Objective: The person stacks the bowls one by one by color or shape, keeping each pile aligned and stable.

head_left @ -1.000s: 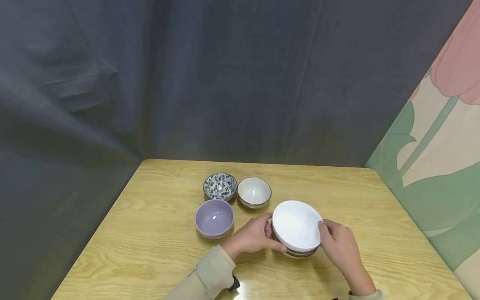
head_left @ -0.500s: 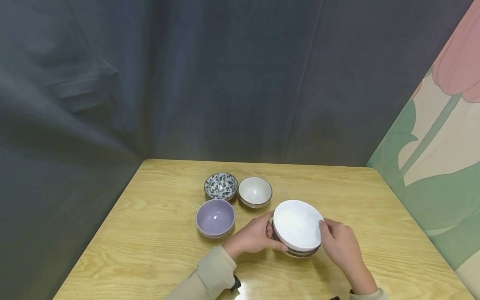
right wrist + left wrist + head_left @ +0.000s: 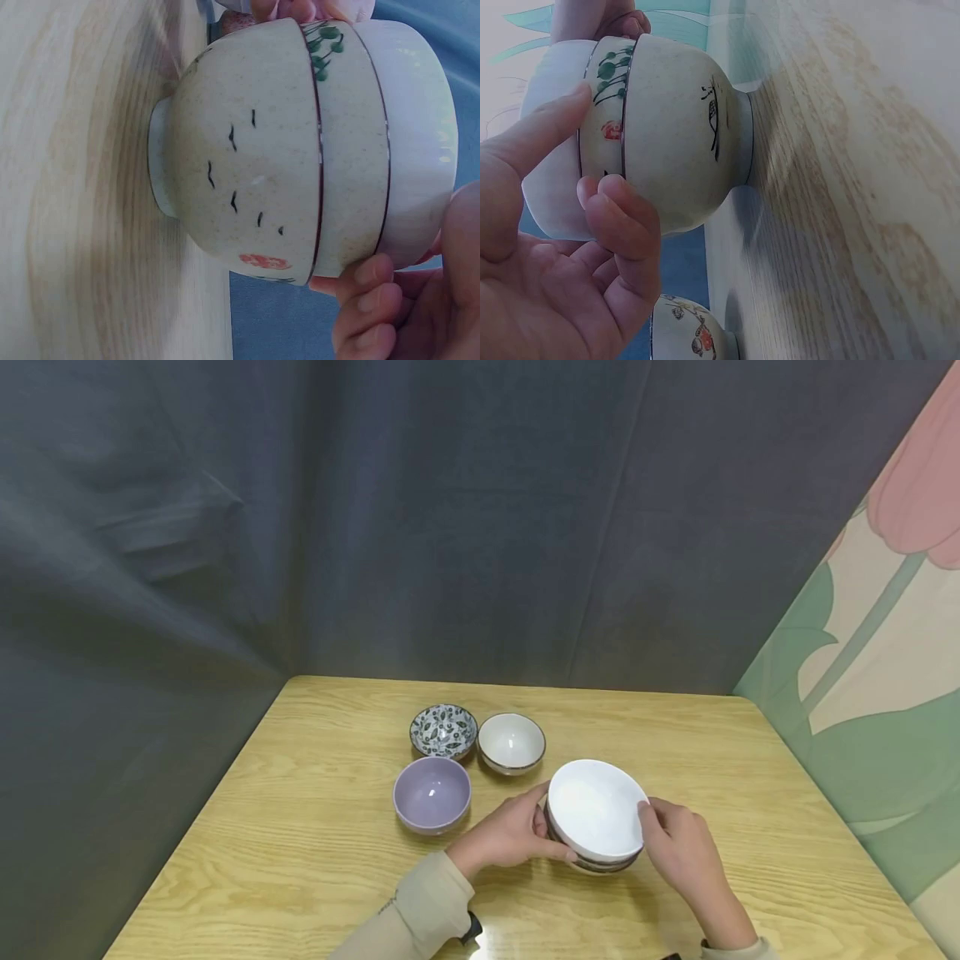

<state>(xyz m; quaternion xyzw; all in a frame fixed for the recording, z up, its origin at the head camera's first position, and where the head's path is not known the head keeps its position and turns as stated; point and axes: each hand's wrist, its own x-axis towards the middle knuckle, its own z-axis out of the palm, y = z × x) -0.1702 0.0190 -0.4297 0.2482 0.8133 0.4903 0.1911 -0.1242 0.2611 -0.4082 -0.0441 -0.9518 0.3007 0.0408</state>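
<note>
Head view: a pale wooden table [image 3: 300, 852] stands against a dark grey curtain [image 3: 375, 527], with a wall painted with a pink flower and green leaves [image 3: 885, 635] on the right. No brand, label or readable writing shows anywhere.

Near the front middle of the table sits a stack of bowls [image 3: 595, 817], held between both hands. The top bowl is plain white inside. In the right wrist view the stack [image 3: 315, 150] shows three nested bowls: two speckled cream ones painted with small black bird marks, green sprigs and a red blot, and a white one on top. The stack's foot rests on the table.

The left hand [image 3: 510, 833] grips the stack's left side, thumb on the rim and fingers curled round the wall; the left wrist view shows this grip [image 3: 570, 247]. The right hand [image 3: 678, 847] holds the right side, fingertips curled at the rim [image 3: 367, 300].

Left of the stack stands a lilac bowl [image 3: 432, 794]. Behind it are a blue leaf-patterned bowl [image 3: 443, 731] and, just beside that, a cream bowl with a brown rim [image 3: 512, 743].
</note>
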